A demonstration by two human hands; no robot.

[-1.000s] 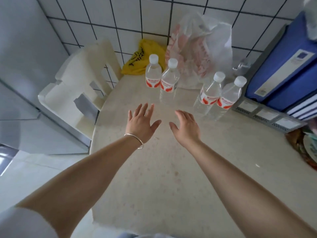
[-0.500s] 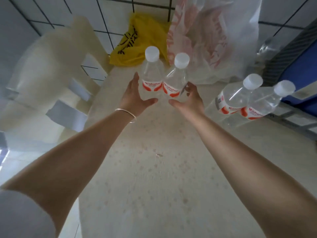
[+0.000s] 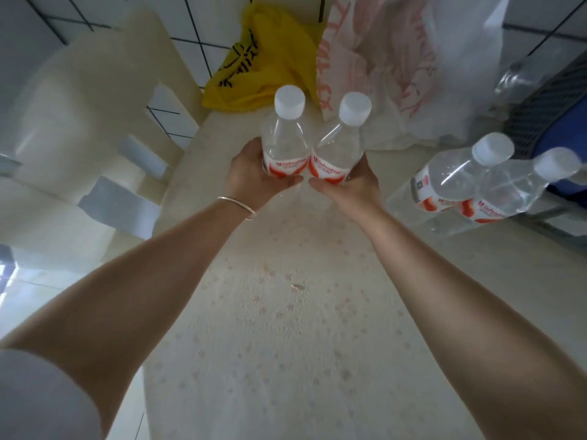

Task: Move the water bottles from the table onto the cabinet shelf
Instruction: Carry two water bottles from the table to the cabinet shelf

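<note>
Two bottles gripped at once
Left hand (image 3: 254, 176) is wrapped round one bottle (image 3: 285, 144), right hand (image 3: 352, 182) round another (image 3: 337, 150); touching bottles could get knocked together and dropped when lifted

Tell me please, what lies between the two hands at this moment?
Two water bottles stand side by side, touching, between the left hand and the right hand. Each hand grips one. The head view shows this.

Head-worn view looks steeply down, close over the table (image 3: 286, 344).
</note>
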